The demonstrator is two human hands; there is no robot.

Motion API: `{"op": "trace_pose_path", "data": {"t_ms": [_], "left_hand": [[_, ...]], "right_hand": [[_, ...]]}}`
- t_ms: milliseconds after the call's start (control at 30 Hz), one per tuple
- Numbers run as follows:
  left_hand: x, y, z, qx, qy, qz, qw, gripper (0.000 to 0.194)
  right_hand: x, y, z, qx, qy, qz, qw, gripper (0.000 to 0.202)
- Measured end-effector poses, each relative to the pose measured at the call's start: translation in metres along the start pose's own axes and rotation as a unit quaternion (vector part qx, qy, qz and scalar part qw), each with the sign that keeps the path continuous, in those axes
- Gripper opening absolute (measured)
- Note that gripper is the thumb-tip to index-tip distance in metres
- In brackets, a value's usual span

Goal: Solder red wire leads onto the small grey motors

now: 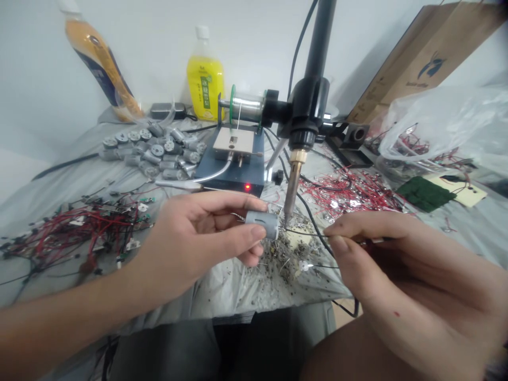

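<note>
Between the thumb and fingers of my left hand [210,233] is a small grey cylindrical motor [262,223], lying roughly sideways with one end facing right. My right hand [381,264] pinches a thin black wire [304,232] that runs left to that end of the motor. The soldering iron [292,190] points down from its stand, its tip close to where wire and motor meet; whether it touches them I cannot tell. A small white connector [305,265] on a dark wire hangs below my right fingers. Solder crumbs [283,259] cover the table under the motor.
Behind my hands stands a solder feeder [234,169] with a solder spool [248,107]. Many grey motors [159,151] are heaped at the left, near wired parts [95,227]. Red wires [353,193] lie at the right. Bottles [205,79] and a paper bag [420,58] stand behind.
</note>
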State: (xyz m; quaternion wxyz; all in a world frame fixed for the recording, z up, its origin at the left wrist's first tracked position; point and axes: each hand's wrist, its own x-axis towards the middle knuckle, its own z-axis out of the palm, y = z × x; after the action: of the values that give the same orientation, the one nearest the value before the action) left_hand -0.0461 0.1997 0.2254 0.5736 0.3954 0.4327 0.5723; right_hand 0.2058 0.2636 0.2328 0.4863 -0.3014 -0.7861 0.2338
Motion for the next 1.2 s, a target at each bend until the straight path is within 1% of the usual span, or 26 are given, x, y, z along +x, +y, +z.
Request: {"op": "trace_pose_path", "data": {"t_ms": [233,433,533,667,833,1033,1200], "left_hand": [[-0.0012,-0.0019,-0.0004,0.006,0.01,-0.005,1.0,0.023],[-0.001,0.0,0.0001,-0.012,-0.006,-0.001,1.0,0.021],[-0.0012,0.0019,0.0019,-0.013,-0.004,0.0,1.0,0.02],[-0.0003,0.0017,0.003,-0.009,0.0,0.004,1.0,0.023],[-0.0002,0.0007,0.0015,-0.001,0.003,0.013,1.0,0.024],[-0.0009,0.0025,0.0018,0.013,0.006,0.018,1.0,0.024],[0.0001,0.0036,0.0019,0.012,0.005,0.02,1.0,0.025]], "right_hand": [[-0.0013,0.0007,0.0009,-0.02,0.028,0.012,0.999,0.016],[-0.0007,0.0007,0.0031,-0.01,0.01,0.012,1.0,0.016],[0.0009,0.0004,0.0018,-0.002,-0.002,-0.005,1.0,0.017],[0.0036,-0.001,-0.0004,0.01,-0.015,0.004,1.0,0.019],[0.0047,-0.001,-0.0011,0.011,-0.021,-0.005,1.0,0.017],[0.0038,-0.0023,-0.0011,0.005,-0.011,0.001,1.0,0.018],[0.0067,-0.0012,-0.0007,-0.006,-0.024,-0.006,1.0,0.019]]}}
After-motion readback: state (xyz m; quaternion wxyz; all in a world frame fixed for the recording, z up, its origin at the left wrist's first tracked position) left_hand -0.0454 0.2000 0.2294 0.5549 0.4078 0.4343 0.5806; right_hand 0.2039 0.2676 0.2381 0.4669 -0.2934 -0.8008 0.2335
